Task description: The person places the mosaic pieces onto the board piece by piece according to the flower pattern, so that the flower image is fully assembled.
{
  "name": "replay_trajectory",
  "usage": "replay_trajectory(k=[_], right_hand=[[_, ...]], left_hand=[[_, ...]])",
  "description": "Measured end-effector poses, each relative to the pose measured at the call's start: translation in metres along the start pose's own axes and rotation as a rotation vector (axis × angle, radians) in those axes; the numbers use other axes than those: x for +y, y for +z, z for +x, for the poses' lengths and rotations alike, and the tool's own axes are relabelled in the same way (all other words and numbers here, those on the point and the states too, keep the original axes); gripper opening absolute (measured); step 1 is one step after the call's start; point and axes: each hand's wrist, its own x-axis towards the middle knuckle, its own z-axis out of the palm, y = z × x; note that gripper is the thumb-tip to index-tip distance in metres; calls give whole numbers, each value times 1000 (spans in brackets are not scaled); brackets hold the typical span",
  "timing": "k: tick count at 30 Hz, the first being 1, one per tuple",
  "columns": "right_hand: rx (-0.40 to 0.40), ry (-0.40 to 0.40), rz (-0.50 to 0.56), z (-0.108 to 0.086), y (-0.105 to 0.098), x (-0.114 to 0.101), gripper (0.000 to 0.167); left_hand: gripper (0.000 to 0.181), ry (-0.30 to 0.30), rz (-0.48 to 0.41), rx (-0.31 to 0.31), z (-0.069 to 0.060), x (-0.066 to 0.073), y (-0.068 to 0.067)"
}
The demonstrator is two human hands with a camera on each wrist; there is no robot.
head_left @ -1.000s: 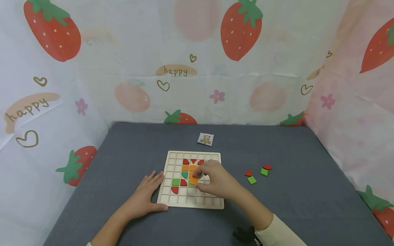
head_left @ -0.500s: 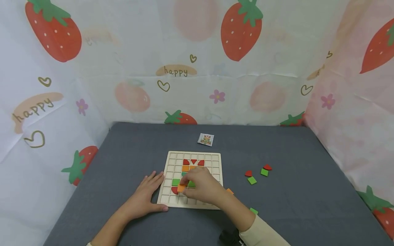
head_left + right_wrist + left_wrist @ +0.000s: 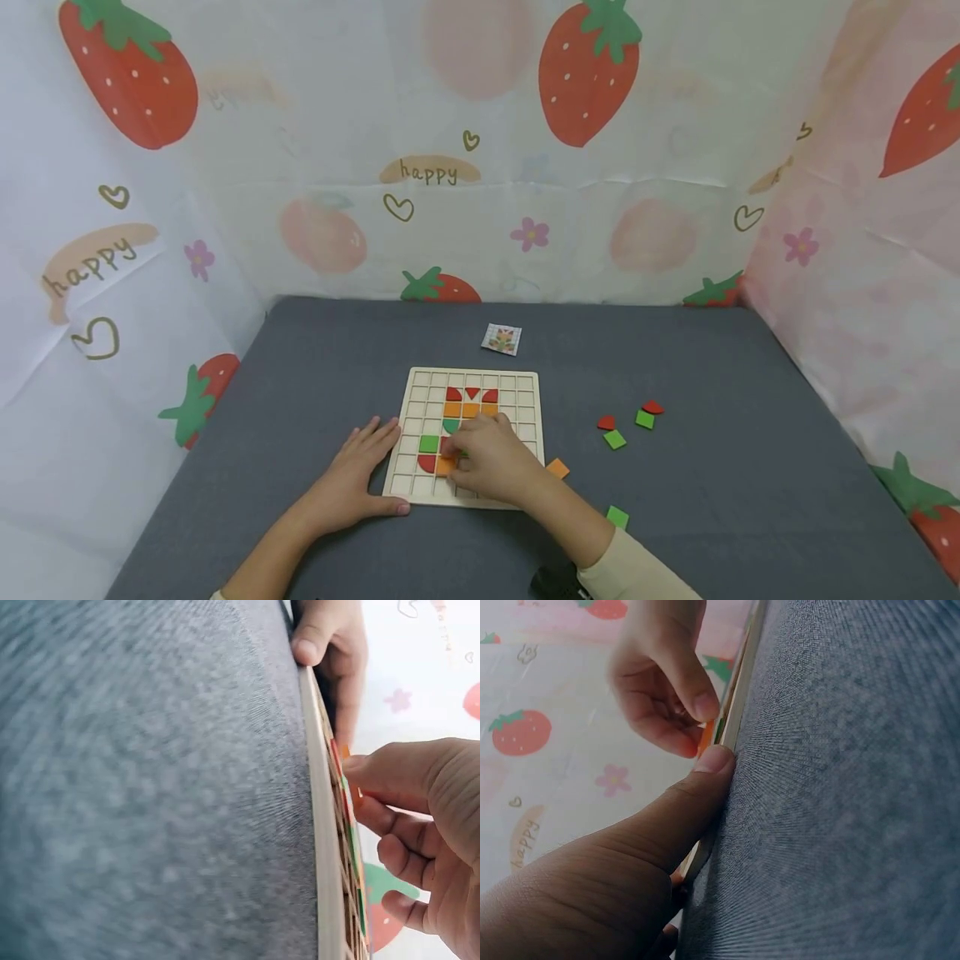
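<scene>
A wooden grid board (image 3: 521, 483) lies on the grey table, with red, orange and green tiles in some cells. My right hand (image 3: 498, 462) is over its lower middle, thumb and fingertips pinching an orange square tile (image 3: 445, 467). That tile is right of a red quarter-circle tile (image 3: 426, 463) and below a partly hidden red one. In the left wrist view, the orange tile (image 3: 706, 737) shows between thumb and finger. My left hand (image 3: 348, 479) rests against the board's left edge, fingers extended and thumb at the near corner. My right hand covers some cells.
Right of the board lie an orange square (image 3: 557, 469), a green square (image 3: 617, 517), more green squares (image 3: 614, 439) and red pieces (image 3: 652, 407). A small pattern card (image 3: 501, 339) lies behind the board. Strawberry-print cloth surrounds the table.
My right hand has moved left and nearer to me with the orange tile, from the board's middle to a lower row. Loose tiles beside the board came into sight. My left hand stayed put.
</scene>
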Motion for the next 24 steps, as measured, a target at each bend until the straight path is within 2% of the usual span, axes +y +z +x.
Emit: replay_trajectory(k=[24], right_hand=[[20, 46, -12, 4, 10, 2, 16]], left_hand=[[118, 7, 11, 1, 1, 1, 0]])
